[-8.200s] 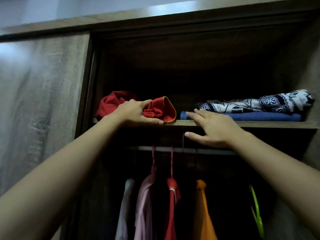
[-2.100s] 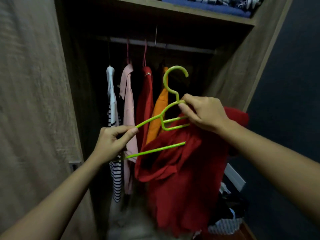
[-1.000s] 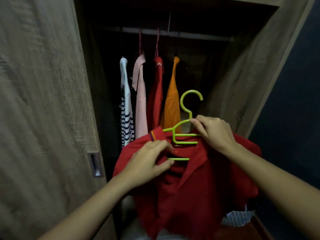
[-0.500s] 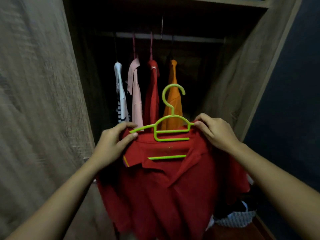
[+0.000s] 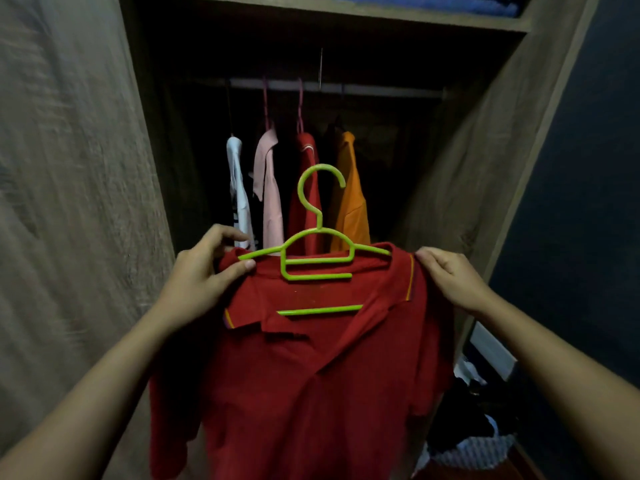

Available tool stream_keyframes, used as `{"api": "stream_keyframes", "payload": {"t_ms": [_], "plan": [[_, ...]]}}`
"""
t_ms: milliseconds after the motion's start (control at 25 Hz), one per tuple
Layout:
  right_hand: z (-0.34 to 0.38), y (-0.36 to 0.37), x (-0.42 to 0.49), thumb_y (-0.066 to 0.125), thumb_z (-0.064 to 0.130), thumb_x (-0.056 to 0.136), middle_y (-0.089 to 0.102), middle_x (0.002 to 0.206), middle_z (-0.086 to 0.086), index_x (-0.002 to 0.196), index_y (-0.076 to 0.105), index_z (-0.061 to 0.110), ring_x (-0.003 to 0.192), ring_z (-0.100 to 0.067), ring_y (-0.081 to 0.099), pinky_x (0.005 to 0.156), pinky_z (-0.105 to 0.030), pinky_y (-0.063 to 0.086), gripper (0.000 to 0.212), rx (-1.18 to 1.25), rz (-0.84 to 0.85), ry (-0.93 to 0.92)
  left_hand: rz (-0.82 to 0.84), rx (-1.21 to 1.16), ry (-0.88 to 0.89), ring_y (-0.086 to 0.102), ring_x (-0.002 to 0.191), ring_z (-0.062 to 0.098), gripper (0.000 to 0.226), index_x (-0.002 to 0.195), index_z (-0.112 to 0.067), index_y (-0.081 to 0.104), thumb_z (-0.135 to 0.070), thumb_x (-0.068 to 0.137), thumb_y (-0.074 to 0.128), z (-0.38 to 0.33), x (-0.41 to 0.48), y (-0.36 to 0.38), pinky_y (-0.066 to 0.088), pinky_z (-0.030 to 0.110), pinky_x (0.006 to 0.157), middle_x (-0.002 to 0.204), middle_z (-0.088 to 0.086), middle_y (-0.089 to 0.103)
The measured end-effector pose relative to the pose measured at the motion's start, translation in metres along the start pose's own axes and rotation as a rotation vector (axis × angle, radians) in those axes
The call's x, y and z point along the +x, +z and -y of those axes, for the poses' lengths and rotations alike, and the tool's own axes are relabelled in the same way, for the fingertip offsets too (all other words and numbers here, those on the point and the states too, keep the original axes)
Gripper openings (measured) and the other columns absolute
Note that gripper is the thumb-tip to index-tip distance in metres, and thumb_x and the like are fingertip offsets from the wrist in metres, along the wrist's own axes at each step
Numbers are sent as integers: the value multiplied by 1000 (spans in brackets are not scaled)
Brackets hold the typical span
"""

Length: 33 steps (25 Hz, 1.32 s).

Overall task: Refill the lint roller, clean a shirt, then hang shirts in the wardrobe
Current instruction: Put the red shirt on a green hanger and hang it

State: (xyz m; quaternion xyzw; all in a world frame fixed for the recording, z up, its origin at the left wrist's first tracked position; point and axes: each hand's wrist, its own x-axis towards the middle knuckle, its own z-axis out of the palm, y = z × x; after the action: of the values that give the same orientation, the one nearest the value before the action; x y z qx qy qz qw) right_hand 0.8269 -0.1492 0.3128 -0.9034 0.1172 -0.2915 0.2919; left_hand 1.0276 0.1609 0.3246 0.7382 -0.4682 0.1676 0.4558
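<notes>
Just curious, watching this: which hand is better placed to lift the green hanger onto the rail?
Probably the left hand: its thumb pinches one arm of the green hanger against the red shirt. The right hand grips only fabric, beside the hanger's tip.

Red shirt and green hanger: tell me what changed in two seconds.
The green hanger went from outside the bunched red shirt to inside its collar; the shirt now hangs spread. The left hand moved to pinch one shoulder, the right hand left the hanger's neck for the other. The four shirts stayed on the rail.
</notes>
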Motion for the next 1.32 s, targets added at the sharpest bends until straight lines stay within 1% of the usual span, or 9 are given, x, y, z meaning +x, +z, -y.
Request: {"api": "stream_keyframes", "payload": {"t_ms": [120, 240, 400, 480, 640, 840, 1120, 1240, 1320], "plan": [[-1, 8, -3, 33, 49, 89, 61, 70, -7, 76, 59, 12, 68, -2, 52, 68, -34, 41, 47, 60, 104, 18, 13, 17, 6, 54, 79, -21, 36, 95, -43, 51, -20, 79, 73, -3, 2, -1, 37, -2, 68, 88, -35, 61], [1, 14, -2, 39, 50, 86, 62, 68, 11, 73, 64, 20, 68, 0, 54, 70, -25, 42, 41, 215, 61, 25, 235, 34, -84, 58, 89, -17, 47, 114, -33, 53, -42, 73, 73, 2, 7, -18, 41, 0, 72, 92, -22, 65], [-12, -12, 8, 43, 80, 70, 61, 75, 2, 74, 63, 11, 73, -8, 53, 69, -23, 42, 72, 315, -64, 75, 527, -87, -196, 68, 85, 10, 51, 97, -21, 68, -62, 69, 65, 17, 11, -40, 53, 27, 77, 89, -5, 71], [-10, -28, 14, 42, 80, 70, 59, 78, 11, 75, 62, 17, 76, -5, 54, 72, -24, 43, 67, 189, -132, 68, 459, -314, -237, 60, 69, 8, 31, 83, -17, 69, -48, 81, 66, 8, 7, -26, 48, 22, 64, 73, -5, 66], [10, -21, 21, 57, 33, 84, 53, 96, 3, 103, 57, 21, 92, -18, 55, 84, -30, 45, 23, 27, -342, 71, 75, -271, -205, 45, 52, -3, 24, 72, -23, 66, -45, 79, 61, -19, 8, 25, 34, 18, 49, 56, -11, 56], [52, 24, 19, 46, 43, 92, 60, 105, -1, 107, 47, 27, 85, -15, 63, 83, -34, 49, 22, 558, 74, 450, -62, -3, -75, 52, 49, 11, 34, 65, -15, 53, -45, 81, 47, -73, 2, 90, 32, 23, 46, 43, -3, 45], [23, -12, 65, 52, 49, 86, 37, 39, 10, 60, 40, 24, 37, -5, 33, 43, -22, 26, 38, 768, -101, 516, 208, 272, -148, 58, 102, 41, 71, 91, -24, 53, -77, 77, 8, -132, 53, 131, 45, 41, 82, 98, 11, 68], [11, -29, 85, 66, 53, 74, 50, 43, 14, 71, 50, 25, 44, -1, 49, 45, -17, 36, 32, 677, 53, 447, 36, 191, -188, 54, 115, 35, 53, 117, -23, 58, -61, 88, 36, -123, 117, 145, 41, 39, 91, 117, 13, 63], [8, -36, 101, 74, 30, 73, 60, 62, 15, 91, 56, 24, 62, 0, 57, 52, -15, 43, 27, 639, 80, 354, 38, 72, -248, 40, 131, 32, 62, 139, -7, 38, -44, 90, 53, -105, 160, 167, 32, 36, 104, 139, 18, 45]]}}
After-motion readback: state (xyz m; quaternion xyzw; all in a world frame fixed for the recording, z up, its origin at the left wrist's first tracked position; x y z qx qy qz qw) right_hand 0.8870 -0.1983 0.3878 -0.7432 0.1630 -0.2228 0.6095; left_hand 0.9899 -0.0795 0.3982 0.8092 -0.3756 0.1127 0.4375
